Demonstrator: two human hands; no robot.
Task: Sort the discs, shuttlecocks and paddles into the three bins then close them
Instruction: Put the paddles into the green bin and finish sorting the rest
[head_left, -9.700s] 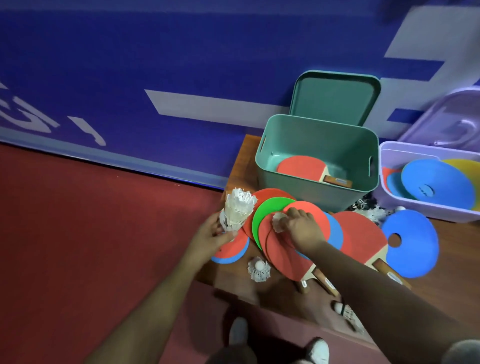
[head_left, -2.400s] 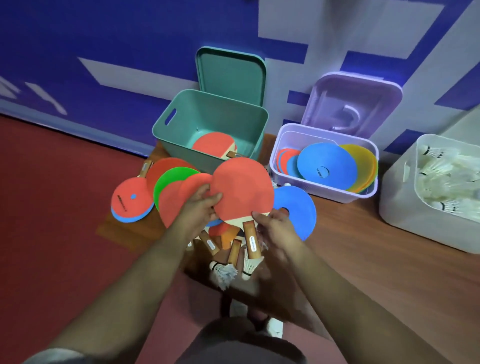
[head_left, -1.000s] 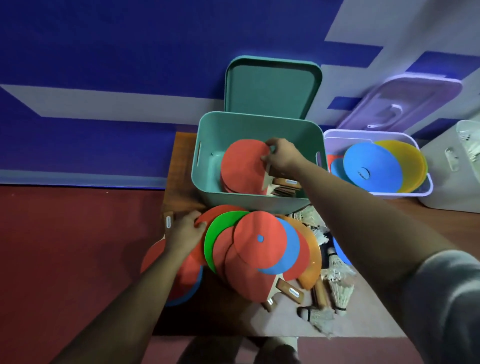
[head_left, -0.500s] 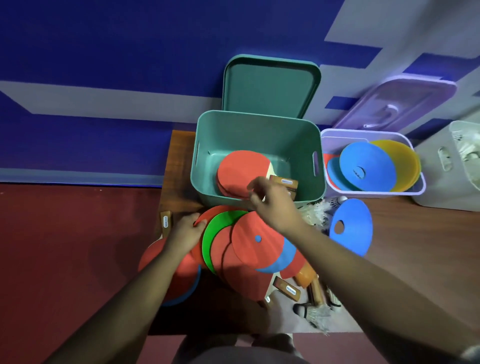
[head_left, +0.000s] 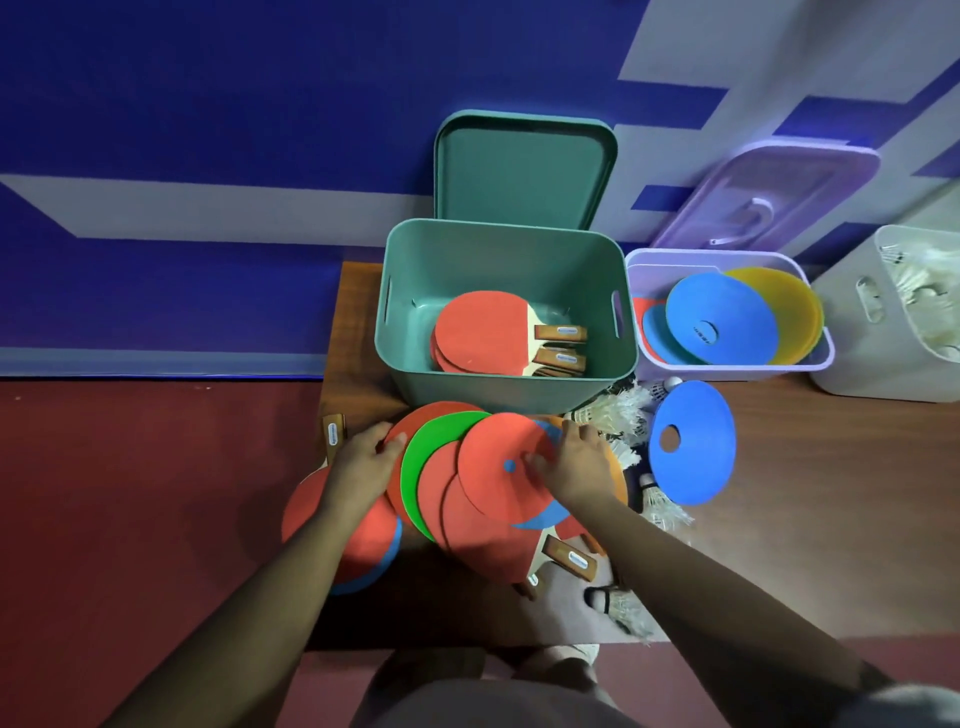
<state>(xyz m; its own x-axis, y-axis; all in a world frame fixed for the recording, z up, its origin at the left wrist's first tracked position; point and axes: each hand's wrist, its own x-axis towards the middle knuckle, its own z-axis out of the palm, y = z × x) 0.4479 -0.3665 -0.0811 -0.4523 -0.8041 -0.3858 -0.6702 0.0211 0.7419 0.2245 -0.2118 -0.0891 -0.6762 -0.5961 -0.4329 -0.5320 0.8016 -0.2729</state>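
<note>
Blue-and-white wall (head_left: 208, 104) backs a wood-grain counter (head_left: 358, 332). At 12 o'clock the smooth green bin (head_left: 498, 387) holds flat red paddles (head_left: 480, 330), their wooden handles (head_left: 563, 332) pointing to 3 o'clock. Toward 6 o'clock of it lies a fan of thin round discs (head_left: 431, 452); my right grip (head_left: 576, 465) lies spread flat on the top red disc (head_left: 493, 483), my left grip (head_left: 361, 462) rests, fingers loose, on the fan's 9 o'clock edge.
</note>
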